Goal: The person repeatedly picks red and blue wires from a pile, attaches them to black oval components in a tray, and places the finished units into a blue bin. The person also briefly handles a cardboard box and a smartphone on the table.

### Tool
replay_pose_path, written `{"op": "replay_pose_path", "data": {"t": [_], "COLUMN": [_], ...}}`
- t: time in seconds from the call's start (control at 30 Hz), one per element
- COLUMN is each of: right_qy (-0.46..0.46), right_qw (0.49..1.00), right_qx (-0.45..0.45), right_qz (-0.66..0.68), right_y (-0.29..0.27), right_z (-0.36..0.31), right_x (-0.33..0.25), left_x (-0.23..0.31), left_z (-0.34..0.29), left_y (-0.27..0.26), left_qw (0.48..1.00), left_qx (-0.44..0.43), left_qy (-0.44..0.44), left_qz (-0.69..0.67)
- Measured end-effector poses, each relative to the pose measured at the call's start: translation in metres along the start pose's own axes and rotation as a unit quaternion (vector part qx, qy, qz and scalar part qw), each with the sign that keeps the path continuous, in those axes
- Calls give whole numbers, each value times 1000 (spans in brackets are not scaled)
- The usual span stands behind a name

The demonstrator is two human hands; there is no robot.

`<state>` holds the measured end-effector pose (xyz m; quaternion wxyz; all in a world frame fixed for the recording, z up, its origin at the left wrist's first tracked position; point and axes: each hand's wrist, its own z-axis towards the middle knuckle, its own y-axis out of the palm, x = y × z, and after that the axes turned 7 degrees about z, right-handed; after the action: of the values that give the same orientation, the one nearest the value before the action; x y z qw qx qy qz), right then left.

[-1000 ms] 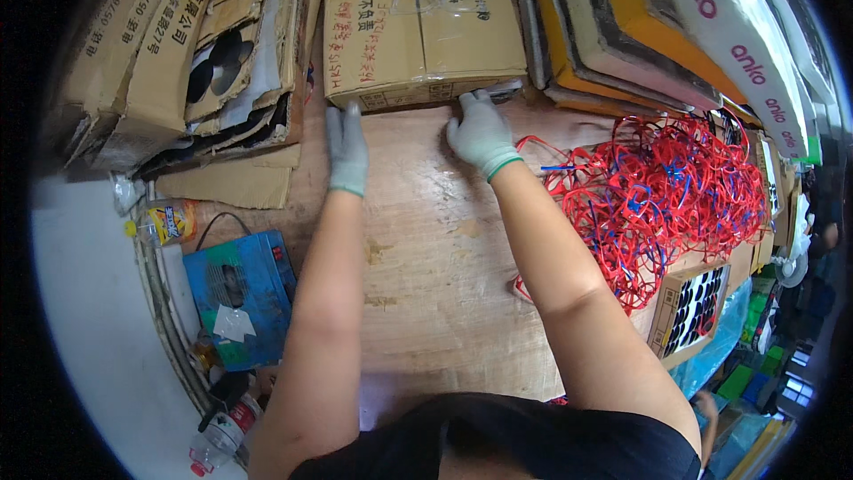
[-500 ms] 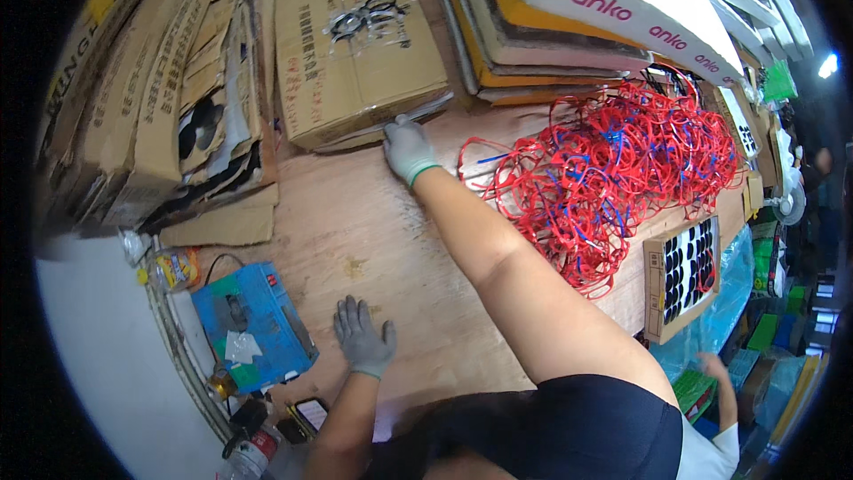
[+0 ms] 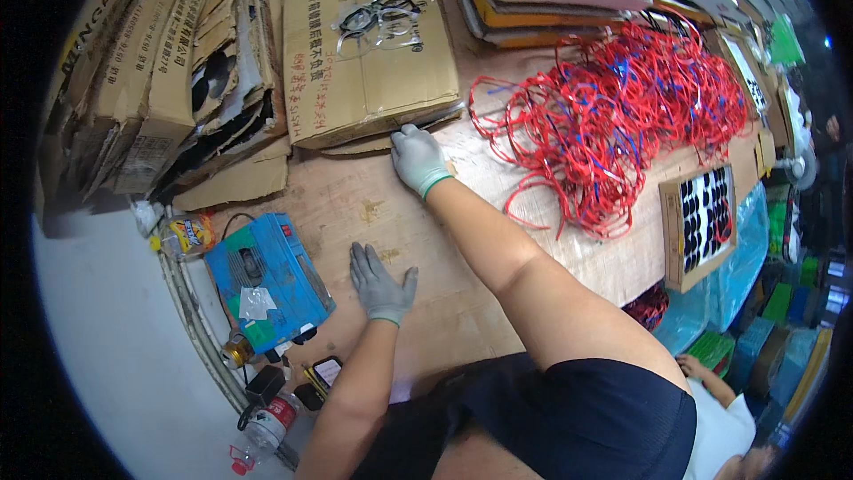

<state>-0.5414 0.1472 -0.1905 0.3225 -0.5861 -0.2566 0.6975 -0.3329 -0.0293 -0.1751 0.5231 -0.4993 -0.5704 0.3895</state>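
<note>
My left hand (image 3: 380,289), in a grey glove, lies flat on the wooden table (image 3: 462,302) with its fingers stretched out, holding nothing. My right arm reaches forward, and my gloved right hand (image 3: 418,160) has its fingers curled at the near edge of a brown cardboard box (image 3: 364,71). The fingertips seem to grip the low edge or flap there; their undersides are hidden. On the box's top lie dark and clear glasses frames (image 3: 382,18). A large tangled heap of red glasses frames (image 3: 613,124) with blue parts spreads to the right of my right hand.
Flattened cartons (image 3: 151,80) stand stacked at the left. A blue machine (image 3: 271,276), a phone (image 3: 326,372) and a plastic bottle (image 3: 267,427) lie near the left edge. Foam-like slabs (image 3: 533,0) rise at the back. A tray of dark lenses (image 3: 702,227) sits right; another person's hand (image 3: 691,364) shows beyond.
The whole view has shifted, so the table's things sit differently in the picture. My right hand stays at the box's near edge, and my left hand remains flat on the table.
</note>
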Motion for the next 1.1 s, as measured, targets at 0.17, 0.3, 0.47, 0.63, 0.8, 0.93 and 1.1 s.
{"op": "replay_pose_path", "data": {"t": [0.17, 0.3, 0.47, 0.63, 0.8, 0.93, 1.1], "right_qy": [-12, 5, 9, 34, 46, 39, 109], "right_qw": [1000, 1000, 1000, 998, 995, 989, 980], "right_qx": [21, 5, -7, -39, -84, -131, -166], "right_qz": [-6, -24, -25, -24, -37, -63, -17], "right_y": [0, -3, -2, -20, -26, -57, -118], "right_z": [-69, -124, -203, -274, -359, -429, -493], "right_x": [-14, -28, -41, -54, -59, -70, -63], "left_x": [-10, -21, -57, -58, -59, -47, -25], "left_z": [-4, -10, -64, -145, -174, -147, -61], "left_y": [14, 20, 33, -9, -60, -104, -139], "left_qw": [993, 977, 950, 903, 861, 844, 877], "left_qx": [110, 164, 204, 171, 186, 232, 271], "left_qy": [33, 52, 156, 293, 388, 383, 358], "left_qz": [-36, -124, -175, -264, -271, -294, -168]}}
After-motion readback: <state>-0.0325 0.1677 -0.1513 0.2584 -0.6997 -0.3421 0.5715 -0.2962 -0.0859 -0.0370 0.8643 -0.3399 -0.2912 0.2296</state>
